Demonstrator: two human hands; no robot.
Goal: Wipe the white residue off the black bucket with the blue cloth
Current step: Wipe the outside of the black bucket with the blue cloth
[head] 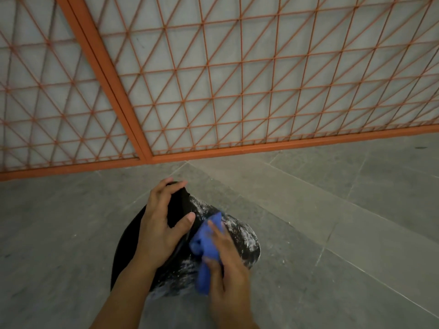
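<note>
A black bucket point(240, 236) lies tipped on its side on a grey stone-tile floor point(344, 210), at approx 6 o'clock in the head view, low-centre. Its long axis runs roughly 8 to 2 o'clock; which end is the mouth can't be told for sure. White residue point(247, 243) streaks the upward-facing wall, thickest toward the 3 o'clock side. Left hand point(161, 224) grips a black edge of the bucket at its 11 o'clock end, fingers curled over the top, thumb pressed against the near face. Right hand point(225, 264) holds a bunched blue cloth point(205, 248) against the bucket wall, fingers mostly straight over the cloth, thumb tucked round its lower fold. Cloth sits just beside the left thumb, at 3 o'clock of it. Open floor w/ room to move lies at 9 o'clock and 3 o'clock of the bucket. At 12 o'clock, well apart, an orange metal grille point(213, 79) w/ diagonal lattice and solid bottom rail bounds the floor. No readable labels or writing.
</note>
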